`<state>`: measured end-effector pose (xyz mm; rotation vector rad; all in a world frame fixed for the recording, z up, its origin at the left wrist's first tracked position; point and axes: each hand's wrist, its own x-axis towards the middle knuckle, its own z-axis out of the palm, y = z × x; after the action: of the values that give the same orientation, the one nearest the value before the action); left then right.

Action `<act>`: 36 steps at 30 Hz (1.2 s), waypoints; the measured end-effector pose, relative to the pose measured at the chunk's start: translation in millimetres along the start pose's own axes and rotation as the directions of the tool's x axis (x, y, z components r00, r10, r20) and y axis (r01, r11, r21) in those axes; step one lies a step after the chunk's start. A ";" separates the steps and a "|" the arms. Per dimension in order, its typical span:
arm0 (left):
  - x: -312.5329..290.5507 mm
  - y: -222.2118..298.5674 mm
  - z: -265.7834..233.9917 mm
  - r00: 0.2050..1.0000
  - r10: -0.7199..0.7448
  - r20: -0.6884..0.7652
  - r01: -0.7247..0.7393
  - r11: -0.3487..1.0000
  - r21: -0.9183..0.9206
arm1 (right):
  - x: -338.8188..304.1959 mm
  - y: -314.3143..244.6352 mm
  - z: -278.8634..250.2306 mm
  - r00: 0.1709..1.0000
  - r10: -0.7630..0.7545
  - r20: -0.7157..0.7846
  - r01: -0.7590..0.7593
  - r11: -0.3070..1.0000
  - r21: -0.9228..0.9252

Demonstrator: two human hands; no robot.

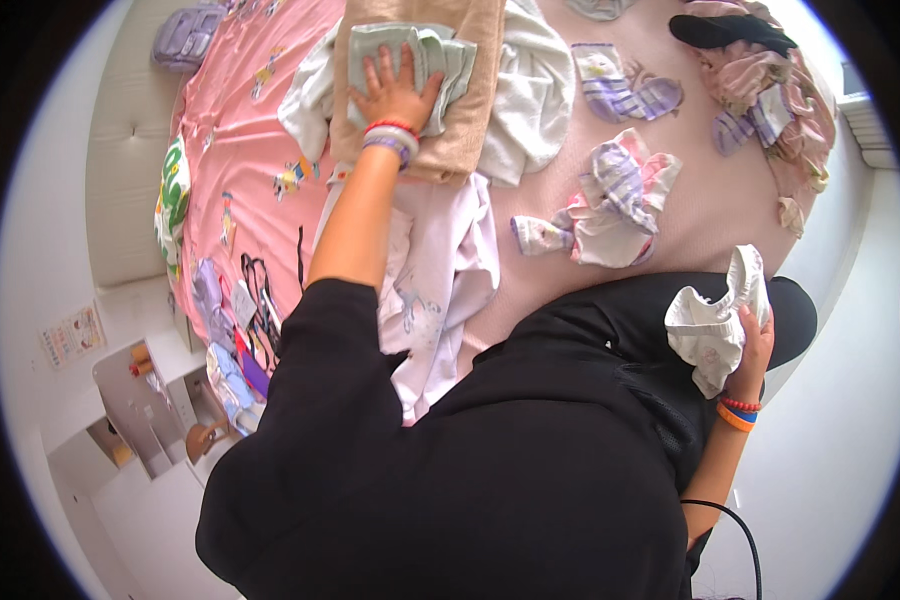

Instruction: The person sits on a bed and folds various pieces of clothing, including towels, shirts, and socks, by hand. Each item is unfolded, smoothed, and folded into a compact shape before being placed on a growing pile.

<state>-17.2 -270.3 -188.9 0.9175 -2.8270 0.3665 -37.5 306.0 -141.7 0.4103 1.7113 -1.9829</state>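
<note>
My left hand (395,100) lies flat with its fingers spread on a folded pale green cloth (454,62). Under that cloth is a folded tan towel (478,110), itself on top of a white towel (535,110) that spreads out on both sides. A white garment with a printed figure (430,290) lies between the pile and my body. Over my right knee, my right hand (753,355) is closed on a pair of small white underpants (708,330) with an elastic edge; my palm and part of the cloth hide each other.
On the bed (530,255) to the right lie striped socks (625,95), a crumpled pink and purple bundle (620,200) and a heap of pink clothes (760,80) with a black item (730,32). Straps and small garments (255,310) line the left edge, near a purple bag (187,38).
</note>
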 end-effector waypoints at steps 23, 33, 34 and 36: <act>-222.2 -132.7 -55.7 0.828 -0.013 0.560 0.550 0.213 -0.808 | -0.4 -1.9 1.2 0.999 -0.010 0.033 0.009 1.000 0.030; 21.0 -80.4 -135.0 0.998 -0.045 0.050 0.065 0.454 -0.889 | -19.7 -26.3 18.9 0.977 -0.211 0.014 0.205 0.961 0.184; 28.1 -58.5 -116.8 0.997 -0.007 -0.081 -0.054 0.692 -0.720 | -22.7 -33.1 23.4 0.977 -0.214 -0.006 0.209 0.948 0.241; 31.3 -27.8 -95.0 0.932 0.160 -0.325 -0.223 0.960 -0.168 | -27.5 -45.3 26.0 0.979 -0.206 0.006 0.188 0.903 0.386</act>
<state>-19.8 -283.4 -86.0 0.4927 -2.6062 0.2157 -36.7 289.4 -85.0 0.3278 1.3752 -2.4667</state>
